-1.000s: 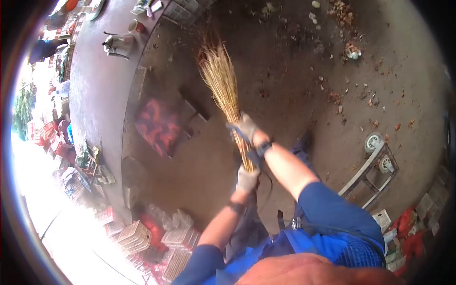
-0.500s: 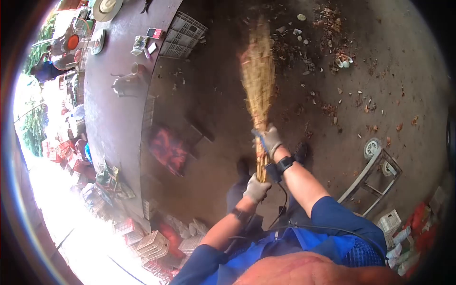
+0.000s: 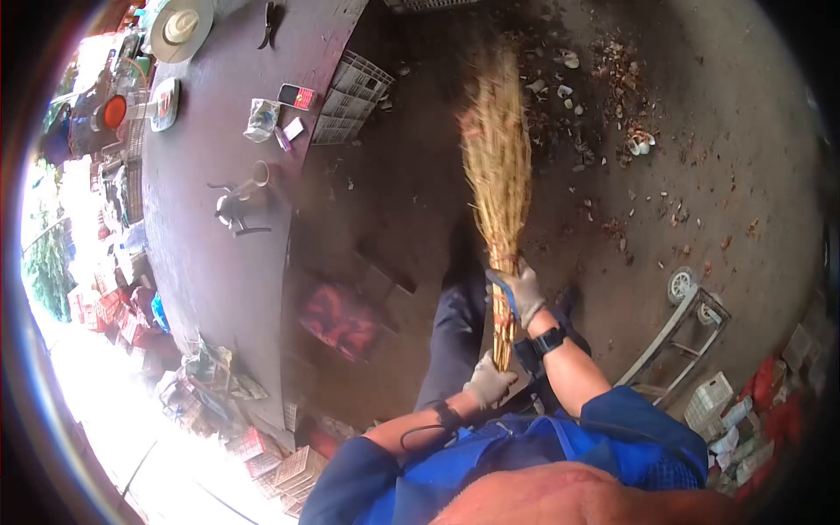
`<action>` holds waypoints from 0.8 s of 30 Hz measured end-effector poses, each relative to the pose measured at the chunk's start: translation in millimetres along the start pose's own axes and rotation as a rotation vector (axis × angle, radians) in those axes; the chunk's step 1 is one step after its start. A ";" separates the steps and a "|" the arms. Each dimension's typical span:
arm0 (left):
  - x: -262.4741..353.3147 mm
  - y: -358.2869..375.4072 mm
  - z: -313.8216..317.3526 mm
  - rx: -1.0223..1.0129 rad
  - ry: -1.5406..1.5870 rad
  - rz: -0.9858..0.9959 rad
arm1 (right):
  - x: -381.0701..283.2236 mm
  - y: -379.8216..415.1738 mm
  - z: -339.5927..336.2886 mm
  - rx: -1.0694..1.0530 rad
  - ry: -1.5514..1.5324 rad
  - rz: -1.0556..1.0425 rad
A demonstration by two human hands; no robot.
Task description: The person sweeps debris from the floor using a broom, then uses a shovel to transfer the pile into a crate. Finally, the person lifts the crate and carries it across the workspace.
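A straw broom (image 3: 500, 166) points away from me, its bristles spread over the dark floor and slightly blurred at the tip. Closed round the lower end of its handle is my left hand (image 3: 490, 382), in a pale work glove. Higher up, where the bound straw begins to widen, my right hand (image 3: 525, 293) grips it in a grey and blue glove. Dry leaves (image 3: 617, 66) and pale scraps (image 3: 641, 142) litter the floor to the right of the bristles.
To the left stands a long table (image 3: 219, 297) with a metal kettle (image 3: 234, 206), a phone (image 3: 297, 96), and a straw hat (image 3: 181, 28). A plastic crate (image 3: 353, 98) is beside it. A red-patterned seat (image 3: 341, 321) is below; a hand cart (image 3: 674, 341) lies right.
Both hands and the broom have shifted slightly right and down in view, as the whole scene has moved. A leg now shows stepped forward left of the broom. Both grips stay closed.
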State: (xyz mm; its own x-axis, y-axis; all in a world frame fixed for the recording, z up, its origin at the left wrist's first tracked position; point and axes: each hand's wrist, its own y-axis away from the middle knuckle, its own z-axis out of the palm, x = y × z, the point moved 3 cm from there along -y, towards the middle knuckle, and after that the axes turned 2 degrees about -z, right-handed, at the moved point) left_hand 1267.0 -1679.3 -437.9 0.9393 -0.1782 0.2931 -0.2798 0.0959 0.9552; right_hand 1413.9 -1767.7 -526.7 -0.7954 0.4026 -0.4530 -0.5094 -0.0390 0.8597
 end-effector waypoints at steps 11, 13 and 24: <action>97.1 -186.1 -60.4 -0.237 0.263 -0.003 | -26.3 -264.1 36.7 -0.051 0.582 -0.114; 95.9 -178.3 -51.1 -0.300 0.312 -0.045 | -27.1 -222.8 15.6 0.117 0.411 -0.144; 68.2 -164.3 -95.5 0.010 -0.173 0.470 | -7.6 -211.7 96.1 -0.112 0.528 -0.130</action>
State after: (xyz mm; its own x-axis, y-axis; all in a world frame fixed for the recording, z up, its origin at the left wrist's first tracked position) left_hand 1396.1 -1613.7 -578.7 0.6649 -0.2782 0.6932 -0.6674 0.1954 0.7186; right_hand 1559.3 -1674.6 -682.5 -0.7656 -0.1019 -0.6352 -0.6231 -0.1282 0.7716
